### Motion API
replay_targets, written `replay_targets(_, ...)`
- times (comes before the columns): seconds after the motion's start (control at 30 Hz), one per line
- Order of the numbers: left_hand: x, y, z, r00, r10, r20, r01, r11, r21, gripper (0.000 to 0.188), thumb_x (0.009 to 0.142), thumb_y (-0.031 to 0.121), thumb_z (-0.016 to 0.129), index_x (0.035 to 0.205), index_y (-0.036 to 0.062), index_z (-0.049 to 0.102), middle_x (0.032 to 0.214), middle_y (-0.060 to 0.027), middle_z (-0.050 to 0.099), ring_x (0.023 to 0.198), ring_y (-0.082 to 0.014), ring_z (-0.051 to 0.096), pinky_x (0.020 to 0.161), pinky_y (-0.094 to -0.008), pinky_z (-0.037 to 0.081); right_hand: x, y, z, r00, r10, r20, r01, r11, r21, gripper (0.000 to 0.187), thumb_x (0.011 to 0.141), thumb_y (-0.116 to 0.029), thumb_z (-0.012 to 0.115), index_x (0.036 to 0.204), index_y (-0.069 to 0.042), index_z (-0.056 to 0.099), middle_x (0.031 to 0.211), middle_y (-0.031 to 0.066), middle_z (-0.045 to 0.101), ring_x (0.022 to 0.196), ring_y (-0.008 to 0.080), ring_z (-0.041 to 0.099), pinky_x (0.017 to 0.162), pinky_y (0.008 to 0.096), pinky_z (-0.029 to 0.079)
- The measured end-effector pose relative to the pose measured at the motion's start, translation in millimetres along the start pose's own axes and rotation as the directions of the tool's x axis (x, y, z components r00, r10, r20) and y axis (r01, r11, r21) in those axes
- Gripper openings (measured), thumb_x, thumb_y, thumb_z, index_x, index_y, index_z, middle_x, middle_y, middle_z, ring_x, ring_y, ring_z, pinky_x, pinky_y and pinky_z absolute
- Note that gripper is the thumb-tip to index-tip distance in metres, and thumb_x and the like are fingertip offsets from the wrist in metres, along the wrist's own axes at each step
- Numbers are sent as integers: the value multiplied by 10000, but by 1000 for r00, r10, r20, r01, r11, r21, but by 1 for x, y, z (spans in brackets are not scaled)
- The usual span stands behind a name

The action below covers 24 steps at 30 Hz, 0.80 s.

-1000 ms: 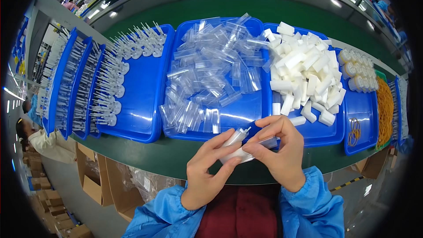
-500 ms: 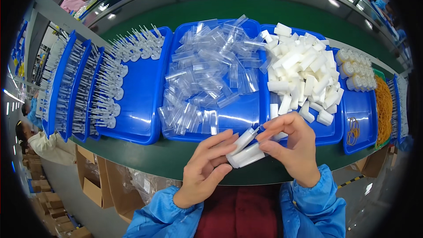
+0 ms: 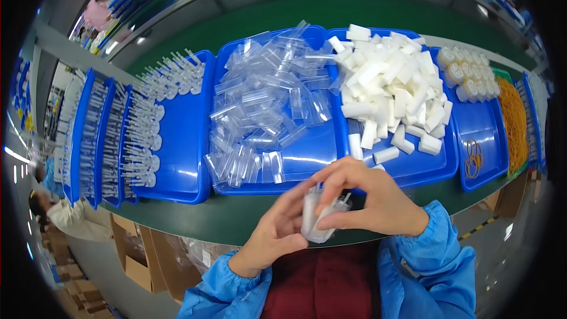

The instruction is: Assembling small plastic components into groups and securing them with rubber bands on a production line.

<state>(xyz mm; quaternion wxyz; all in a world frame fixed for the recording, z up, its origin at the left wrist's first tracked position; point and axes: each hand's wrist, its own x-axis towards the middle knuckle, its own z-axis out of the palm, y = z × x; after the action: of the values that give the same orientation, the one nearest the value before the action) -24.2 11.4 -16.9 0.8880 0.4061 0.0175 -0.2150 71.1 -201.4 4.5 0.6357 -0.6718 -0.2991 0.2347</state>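
Observation:
A small clear plastic piece with white parts inside (image 3: 309,218) is held between my two hands, just in front of the table's near edge. My left hand (image 3: 274,230) wraps its fingers and thumb round the left side and base. From above, my right hand (image 3: 366,198) pinches the piece's right side, with fingers bent over its top. Thin pale tips stick up from the top, partly covered by my fingers. Beyond my hands lie a blue tray (image 3: 310,162) of clear plastic sleeves (image 3: 263,103) and another blue tray (image 3: 413,168) heaped with white blocks (image 3: 387,106).
Blue trays (image 3: 180,171) at the left hold rows of white stemmed pieces (image 3: 142,142). To the right, a blue tray (image 3: 490,159) carries clear-and-white round pieces (image 3: 469,74) and a few rubber bands (image 3: 473,159). Orange rubber bands (image 3: 512,127) fill a green tray. Cardboard boxes (image 3: 142,260) stand below the table.
My right hand has moved left and down, closing its fingers over the clear-and-white piece. The piece has turned from a slant to more upright. The whole view has shifted slightly.

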Motion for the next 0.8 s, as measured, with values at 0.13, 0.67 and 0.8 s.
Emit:
replay_targets(0.13, 9, 0, 0, 967, -249, 63, 244, 967, 72, 482, 977, 130, 645, 1394, 16, 432, 1203, -122, 614, 1165, -217, 613, 1007, -383, 499, 6, 12, 11, 939, -330, -94, 248, 843, -478, 276, 858, -314, 774, 1017, -97, 712, 1132, 69, 631, 1067, 292, 575, 925, 417, 452)
replay_targets(0.67, 29, -21, 39, 922, -387, -21, 384, 918, -98, 537, 930, 39, 660, 1424, 23, 450, 1361, -105, 554, 1291, -241, 547, 1078, -398, 454, -50, 6, 8, 906, -410, -107, 285, 776, -562, 774, 641, -196, 825, 1339, 11, 562, 1271, 143, 622, 1106, 330, 623, 944, 438, 521)
replay_targets(0.8, 31, -33, 35, 862, -502, 77, 506, 860, -63, 571, 906, 45, 687, 1425, 38, 448, 1367, -94, 548, 1293, -236, 546, 1069, -400, 470, -71, 11, 2, 932, -359, -46, 274, 783, -558, 769, 632, -180, 832, 1316, 42, 558, 1257, 162, 622, 1059, 324, 639, 868, 403, 554)
